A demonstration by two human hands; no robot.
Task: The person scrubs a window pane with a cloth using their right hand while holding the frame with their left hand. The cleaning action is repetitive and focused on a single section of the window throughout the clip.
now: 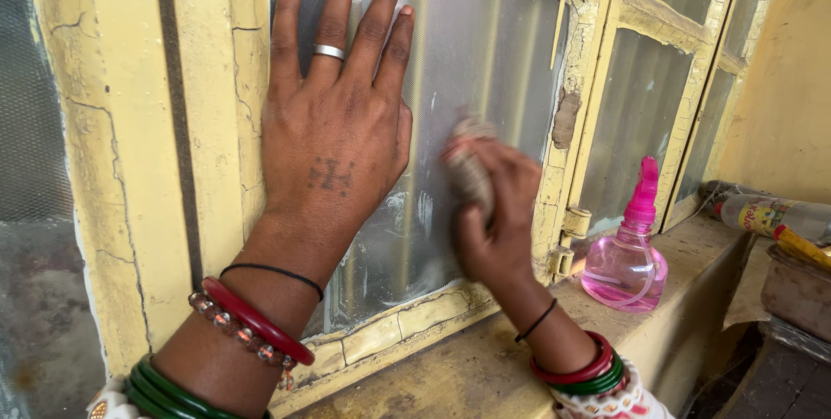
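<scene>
A: Glass, frosted and ribbed, filled the window pane [485, 64] in the head view; how did it look?

B: It was grey and translucent, with pale streaks and smears low down near the two hands. The pane sat in a yellow wooden frame [216, 125] whose paint was cracked and flaking, above a worn sill [485, 367].

A: What did the left hand [333, 125] do?

B: It lay flat against the pane, palm to the glass, fingers [333, 21] straight and only slightly spread, gripping nothing. A silver ring [329, 52] sat on one finger, and red, green and beaded bangles [251, 324] circled the wrist.

A: And the right hand [489, 211]?

B: Its fingers were curled tight round a wad of cloth [470, 164], which was pressed to the glass just right of the left hand. The wad was blurred, so its colour and weave could not be told exactly.

A: What else stood close by?

B: A pink spray bottle [625, 254] stood upright on the sill, to the right of the right hand and apart from it. Further right, a clear plastic bottle [766, 211] lay on its side.
</scene>
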